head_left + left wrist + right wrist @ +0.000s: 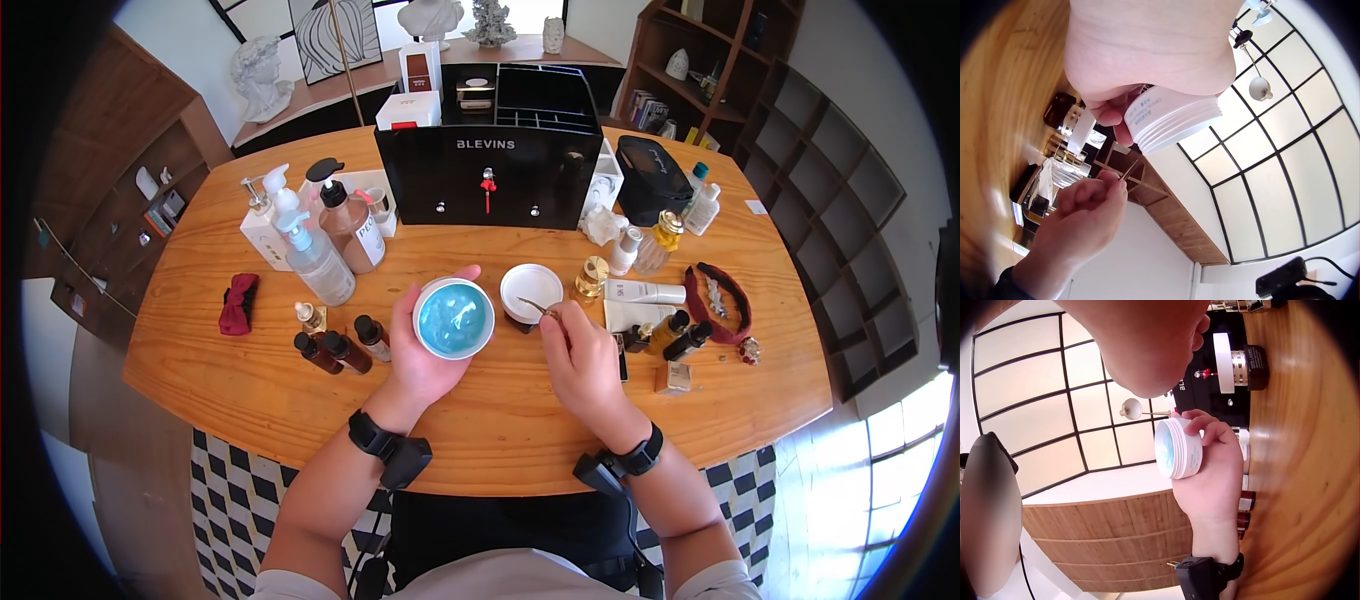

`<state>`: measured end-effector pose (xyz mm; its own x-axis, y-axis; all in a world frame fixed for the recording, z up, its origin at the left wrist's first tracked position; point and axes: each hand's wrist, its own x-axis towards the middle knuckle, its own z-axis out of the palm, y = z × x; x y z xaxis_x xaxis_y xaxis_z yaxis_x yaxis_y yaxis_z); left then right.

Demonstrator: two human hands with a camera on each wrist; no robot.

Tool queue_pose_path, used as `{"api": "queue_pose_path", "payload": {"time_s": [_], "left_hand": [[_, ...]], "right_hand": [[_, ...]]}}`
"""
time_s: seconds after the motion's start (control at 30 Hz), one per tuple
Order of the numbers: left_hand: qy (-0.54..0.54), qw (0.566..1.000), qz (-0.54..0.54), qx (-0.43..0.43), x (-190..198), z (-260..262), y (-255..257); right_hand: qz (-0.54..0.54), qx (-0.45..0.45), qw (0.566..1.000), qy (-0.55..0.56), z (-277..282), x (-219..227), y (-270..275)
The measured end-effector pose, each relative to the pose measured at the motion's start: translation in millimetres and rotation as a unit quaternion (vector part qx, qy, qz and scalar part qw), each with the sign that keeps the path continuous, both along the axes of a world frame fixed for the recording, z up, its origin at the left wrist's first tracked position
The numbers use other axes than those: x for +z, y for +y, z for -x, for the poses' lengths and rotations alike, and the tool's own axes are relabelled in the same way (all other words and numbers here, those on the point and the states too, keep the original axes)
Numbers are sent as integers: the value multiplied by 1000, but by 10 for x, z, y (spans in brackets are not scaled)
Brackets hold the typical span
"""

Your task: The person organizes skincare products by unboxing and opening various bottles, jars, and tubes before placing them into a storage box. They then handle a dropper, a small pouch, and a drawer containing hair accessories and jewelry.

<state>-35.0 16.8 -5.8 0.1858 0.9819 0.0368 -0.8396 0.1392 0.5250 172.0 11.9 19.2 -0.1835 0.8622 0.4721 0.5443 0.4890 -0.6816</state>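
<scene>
A white jar (455, 318) with glossy blue gel inside rests in my left hand (425, 350), which grips it from below and around its side, its mouth turned up. My right hand (583, 365) pinches a thin metallic stick (535, 304) between thumb and fingers, to the right of the jar and apart from it. Threads show on the jar (1175, 449) in the right wrist view. A round white lid (531, 292) lies between the hands, on top of a dark, gold-banded jar (1259, 367).
A black organizer (486, 170) stands at the back of the wooden table (450, 450). Pump bottles (322, 262) and small dark bottles (346, 352) are on the left. On the right lie a tube (645, 292), a red headband (738, 300) and several small bottles.
</scene>
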Motion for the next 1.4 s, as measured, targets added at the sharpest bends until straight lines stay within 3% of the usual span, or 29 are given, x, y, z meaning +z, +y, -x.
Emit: {"api": "queue_pose_path", "payload": {"time_s": [0.3,0.47,0.53,0.67,0.8,0.97,1.07,1.13,1.2,1.3,1.4], "left_hand": [[-14,996,-21,-81,-35,-3,25],[-4,994,-45,-100,-74,21,30],[-2,994,-43,-97,-74,15,22],[-11,993,-62,-102,-81,19,41],[-5,993,-71,-97,-86,15,38],[4,994,-70,-80,-91,39,51],[11,995,-69,-69,-97,48,61],[11,996,-63,-62,-103,51,65],[21,997,-52,-54,-112,48,62],[48,998,-21,-32,-130,48,79],[64,998,26,-2,-139,53,82]], "right_hand": [[7,-80,996,44,-222,191,33],[-50,-156,982,91,-819,531,-340],[-53,-232,969,63,-1146,511,-448],[97,-321,925,-179,-1847,140,-501],[185,-296,888,-300,-2155,-331,-477],[199,-354,843,-354,-2006,-176,-469],[117,-377,856,-333,-1754,158,-568],[102,-280,935,-192,-1362,455,-650],[115,-164,978,-61,-914,516,-610],[154,-38,987,38,-495,160,-264],[146,-73,987,-2,-245,101,57]]}}
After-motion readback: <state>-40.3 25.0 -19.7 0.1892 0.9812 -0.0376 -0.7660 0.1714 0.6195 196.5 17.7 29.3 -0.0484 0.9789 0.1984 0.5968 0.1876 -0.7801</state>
